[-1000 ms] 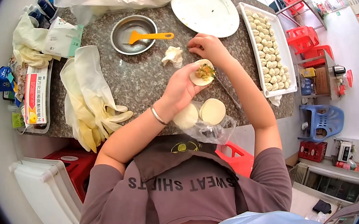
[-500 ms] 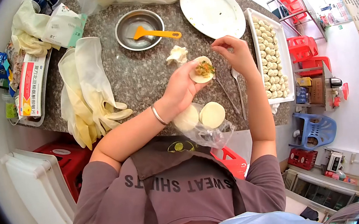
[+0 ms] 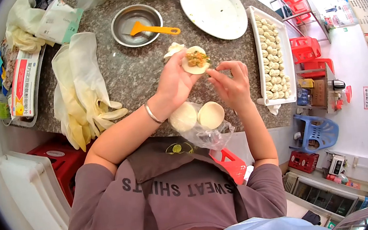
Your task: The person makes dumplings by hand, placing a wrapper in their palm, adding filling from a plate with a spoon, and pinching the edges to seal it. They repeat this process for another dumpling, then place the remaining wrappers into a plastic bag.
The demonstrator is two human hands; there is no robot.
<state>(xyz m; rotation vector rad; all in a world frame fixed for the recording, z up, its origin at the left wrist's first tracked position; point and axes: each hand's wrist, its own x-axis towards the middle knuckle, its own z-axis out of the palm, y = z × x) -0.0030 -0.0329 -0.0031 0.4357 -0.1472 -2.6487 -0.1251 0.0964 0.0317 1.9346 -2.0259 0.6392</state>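
A round dough wrapper with orange and green filling (image 3: pixel 197 59) rests on the fingers of my left hand (image 3: pixel 174 80), which grips its left edge. My right hand (image 3: pixel 232 83) is at the wrapper's lower right edge, thumb and index finger pinched together; whether they hold the edge is too small to tell. Below my hands lie two stacks of plain wrappers (image 3: pixel 211 115) on a clear plastic bag (image 3: pixel 216 137). A crumpled white piece (image 3: pixel 173 49) sits just behind my left hand.
A steel bowl (image 3: pixel 123 28) with an orange scraper (image 3: pixel 155 28), an oval white plate (image 3: pixel 214 9) and a white tray of shaped dumplings (image 3: pixel 271 58) stand on the speckled table (image 3: pixel 136 65). Pale gloves (image 3: pixel 89 76) and a box (image 3: pixel 28 83) lie at the left.
My right hand has come down and left to the wrapper's edge. My left hand still holds the filled wrapper. The whole view has shifted slightly.
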